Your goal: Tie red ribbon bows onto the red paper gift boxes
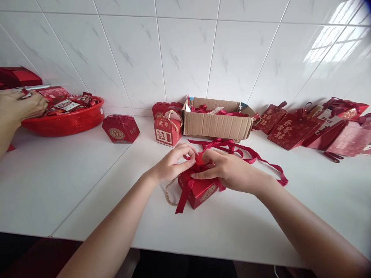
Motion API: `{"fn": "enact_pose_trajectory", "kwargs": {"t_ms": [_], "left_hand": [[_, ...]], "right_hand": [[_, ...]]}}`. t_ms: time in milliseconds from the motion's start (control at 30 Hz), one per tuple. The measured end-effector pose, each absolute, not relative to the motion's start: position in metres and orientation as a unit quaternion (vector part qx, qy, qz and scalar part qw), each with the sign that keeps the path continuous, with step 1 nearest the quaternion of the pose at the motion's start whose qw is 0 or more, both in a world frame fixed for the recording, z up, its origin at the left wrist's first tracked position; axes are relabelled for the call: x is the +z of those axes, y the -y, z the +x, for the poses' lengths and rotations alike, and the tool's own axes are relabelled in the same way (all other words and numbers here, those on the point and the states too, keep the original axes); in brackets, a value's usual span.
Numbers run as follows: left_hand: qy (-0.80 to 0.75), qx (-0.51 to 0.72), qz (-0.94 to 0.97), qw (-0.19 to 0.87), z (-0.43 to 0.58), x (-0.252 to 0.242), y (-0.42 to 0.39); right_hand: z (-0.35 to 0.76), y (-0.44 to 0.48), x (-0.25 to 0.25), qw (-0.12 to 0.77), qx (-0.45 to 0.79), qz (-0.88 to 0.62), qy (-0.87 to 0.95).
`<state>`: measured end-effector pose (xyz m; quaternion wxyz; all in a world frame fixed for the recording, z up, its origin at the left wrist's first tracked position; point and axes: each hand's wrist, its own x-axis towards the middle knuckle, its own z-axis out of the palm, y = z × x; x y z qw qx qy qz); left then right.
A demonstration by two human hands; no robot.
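Note:
A small red gift box (203, 195) with a gold round print sits tilted toward me on the white counter. Dark red ribbon (184, 197) crosses its top, one tail hanging down the front. My left hand (175, 161) pinches ribbon at the box's top, thumb and fingertips close together. From the other side my right hand (228, 170) bends its index finger over the ribbon while the thumb presses on the knot area. The exact grip is partly hidden by the fingers. A twisted rope handle (167, 193) loops out at the box's left.
Behind stands an open cardboard box (216, 125) holding ribbon; a long loose ribbon (261, 156) trails right. Finished-looking red boxes (121, 129) stand left, red bags (292, 131) right. At far left another person's hand (29, 104) reaches into a red basket (69, 125) of sweets.

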<state>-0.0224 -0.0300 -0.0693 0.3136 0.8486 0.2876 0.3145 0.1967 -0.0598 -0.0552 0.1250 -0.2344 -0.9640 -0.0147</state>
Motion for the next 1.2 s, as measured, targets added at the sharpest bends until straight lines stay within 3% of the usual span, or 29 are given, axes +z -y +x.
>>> {"fn": "enact_pose_trajectory", "kwargs": {"t_ms": [133,367,667,1200], "left_hand": [[-0.291,0.296,0.815,0.405,-0.023,-0.069,0.031],[-0.299,0.26,0.844,0.363,-0.022,-0.076,0.027],[-0.273,0.247,0.81,0.455,-0.025,-0.066,0.032],[-0.283,0.255,0.817,0.433,-0.022,-0.075,0.027]], "right_hand": [[0.196,0.06,-0.055,0.121,-0.02,-0.25,0.96],[0.196,0.059,-0.056,0.125,-0.02,-0.249,0.96],[0.196,0.061,-0.053,0.129,-0.028,-0.246,0.96],[0.194,0.063,-0.052,0.121,-0.015,-0.249,0.961]]}}
